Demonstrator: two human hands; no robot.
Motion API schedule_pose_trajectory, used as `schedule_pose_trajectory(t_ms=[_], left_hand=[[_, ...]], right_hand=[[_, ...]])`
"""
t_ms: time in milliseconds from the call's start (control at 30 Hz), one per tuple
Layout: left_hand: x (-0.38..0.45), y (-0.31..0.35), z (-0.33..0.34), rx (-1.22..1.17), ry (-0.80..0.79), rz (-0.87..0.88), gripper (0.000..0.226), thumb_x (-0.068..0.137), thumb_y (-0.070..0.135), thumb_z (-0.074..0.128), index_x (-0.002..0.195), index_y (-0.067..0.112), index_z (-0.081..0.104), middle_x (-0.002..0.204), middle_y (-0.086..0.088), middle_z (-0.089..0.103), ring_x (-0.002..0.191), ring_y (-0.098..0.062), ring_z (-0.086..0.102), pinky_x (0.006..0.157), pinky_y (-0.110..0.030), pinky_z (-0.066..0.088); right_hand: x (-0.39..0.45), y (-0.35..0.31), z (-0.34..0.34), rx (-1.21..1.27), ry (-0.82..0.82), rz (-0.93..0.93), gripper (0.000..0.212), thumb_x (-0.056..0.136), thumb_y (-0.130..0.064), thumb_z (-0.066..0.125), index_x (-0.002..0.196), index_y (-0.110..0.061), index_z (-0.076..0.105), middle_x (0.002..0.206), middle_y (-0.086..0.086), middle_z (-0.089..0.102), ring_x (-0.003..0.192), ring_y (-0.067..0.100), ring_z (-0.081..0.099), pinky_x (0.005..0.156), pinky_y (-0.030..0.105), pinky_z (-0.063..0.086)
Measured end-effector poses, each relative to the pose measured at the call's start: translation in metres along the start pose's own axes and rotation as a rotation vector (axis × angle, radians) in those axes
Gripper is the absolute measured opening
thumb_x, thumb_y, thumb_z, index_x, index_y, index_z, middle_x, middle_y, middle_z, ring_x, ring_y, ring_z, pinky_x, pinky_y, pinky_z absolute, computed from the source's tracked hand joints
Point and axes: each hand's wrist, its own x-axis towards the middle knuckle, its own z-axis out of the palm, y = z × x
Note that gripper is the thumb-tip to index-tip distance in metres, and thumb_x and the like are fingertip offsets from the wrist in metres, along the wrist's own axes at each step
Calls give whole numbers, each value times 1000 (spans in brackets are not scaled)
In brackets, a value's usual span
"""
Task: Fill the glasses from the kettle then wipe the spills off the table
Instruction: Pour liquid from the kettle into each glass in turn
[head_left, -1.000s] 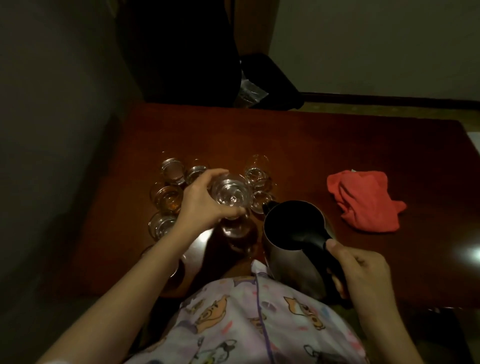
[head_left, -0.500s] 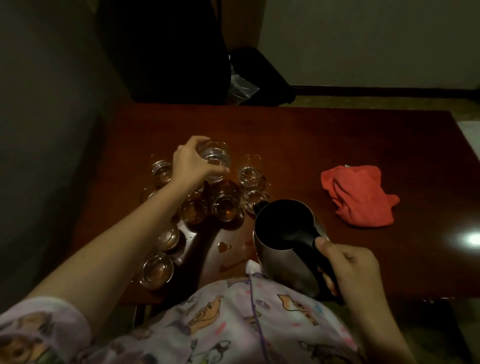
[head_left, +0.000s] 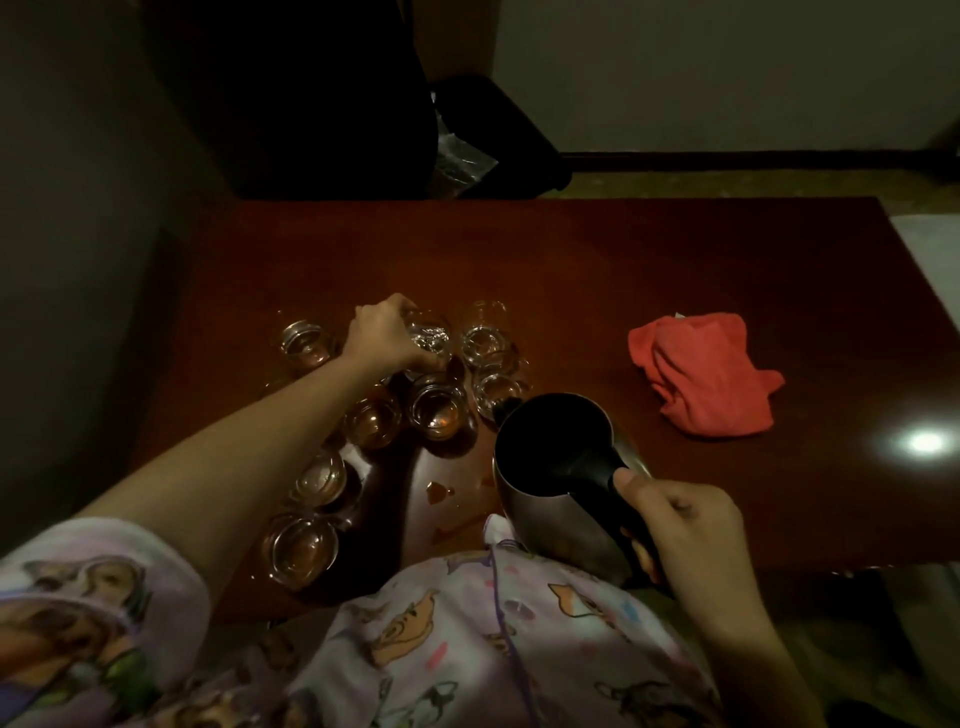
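Observation:
Several small clear glasses stand clustered on the dark red table (head_left: 597, 270). My left hand (head_left: 387, 340) reaches over them and grips one glass (head_left: 428, 338) by its rim at the back of the cluster. Two glasses (head_left: 436, 410) just in front of it hold amber liquid. My right hand (head_left: 680, 530) holds the black handle of the open steel kettle (head_left: 556, 467) near the table's front edge, its spout pointing at the glasses. Small amber spills (head_left: 439, 491) lie on the table beside the kettle. A crumpled red cloth (head_left: 701, 371) rests to the right.
A dark chair (head_left: 311, 104) and a black bag (head_left: 498, 135) stand behind the table's far edge. A wall runs along the left. A bright lamp reflection (head_left: 924, 441) shines on the table's right side. My patterned pyjama top fills the foreground.
My left hand carried the glass away from the kettle to the back of the cluster and lowered it among the other glasses. The kettle stayed in my right hand, nearly still.

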Motion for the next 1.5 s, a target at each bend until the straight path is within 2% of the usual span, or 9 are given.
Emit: schedule_pose_trajectory(t_ms=[167, 467, 567, 767, 900, 967, 1133, 1300, 1500], left_hand=[[4, 2, 3, 11, -39, 3, 85, 57, 27, 87, 129, 10, 45, 128, -11, 55, 116, -29, 53, 88, -33, 46], [12, 9, 0, 36, -195, -1, 79, 68, 13, 79, 133, 11, 35, 130, -14, 49, 114, -31, 52, 85, -31, 47], [16, 13, -3, 82, -249, 6, 72, 78, 31, 71, 135, 10, 32, 125, -14, 51, 104, -27, 54, 80, -32, 47], [14, 41, 8, 165, -179, 83, 82, 80, 60, 57, 139, 11, 32, 122, -13, 57, 106, -27, 58, 96, -46, 46], [18, 62, 27, 497, -125, 135, 91, 74, 78, 42, 135, 10, 37, 124, -13, 57, 125, -31, 44, 114, -50, 15], [17, 71, 33, 576, -114, 112, 96, 73, 79, 42, 136, 7, 35, 130, -15, 52, 131, -32, 36, 114, -51, 12], [20, 85, 45, 615, -119, 12, 96, 73, 74, 51, 138, 6, 29, 137, -16, 46, 134, -34, 32, 111, -53, 20], [20, 84, 49, 499, -39, 2, 82, 74, 62, 63, 129, 5, 39, 126, -16, 52, 123, -33, 42, 100, -46, 35], [11, 81, 46, 341, 60, 63, 79, 70, 56, 71, 125, 6, 45, 117, -19, 56, 115, -32, 48, 96, -43, 44]], right_hand=[[1, 2, -2, -18, -2, -11, 58, 89, -34, 59, 39, -10, 43, 37, 5, 42, 38, 15, 37, 49, 33, 31], [5, 2, -2, -29, -15, -15, 57, 88, -32, 59, 36, -14, 41, 35, 4, 41, 36, 14, 38, 48, 31, 30], [6, 3, -5, -24, -13, -6, 57, 88, -32, 59, 36, -14, 42, 35, 4, 41, 36, 14, 38, 48, 32, 31], [7, 3, -5, -19, -37, 17, 55, 75, -53, 54, 38, -13, 43, 35, 4, 41, 37, 14, 39, 47, 37, 34], [9, 2, -7, -47, -41, 32, 58, 65, -64, 46, 39, -12, 44, 34, 4, 41, 36, 14, 39, 46, 39, 35], [10, 2, -7, -64, -42, 32, 55, 64, -63, 45, 38, -14, 45, 34, 4, 40, 37, 14, 39, 46, 42, 36], [12, 3, -9, -99, -40, 35, 54, 63, -63, 43, 39, -14, 44, 35, 4, 40, 37, 14, 39, 46, 44, 37], [15, 8, -11, -156, -41, 32, 57, 60, -64, 42, 45, -9, 44, 38, 2, 36, 41, 15, 36, 47, 37, 29], [17, 8, -14, -180, -50, 33, 57, 61, -63, 42, 48, -7, 43, 40, 5, 37, 42, 19, 37, 48, 45, 37]])
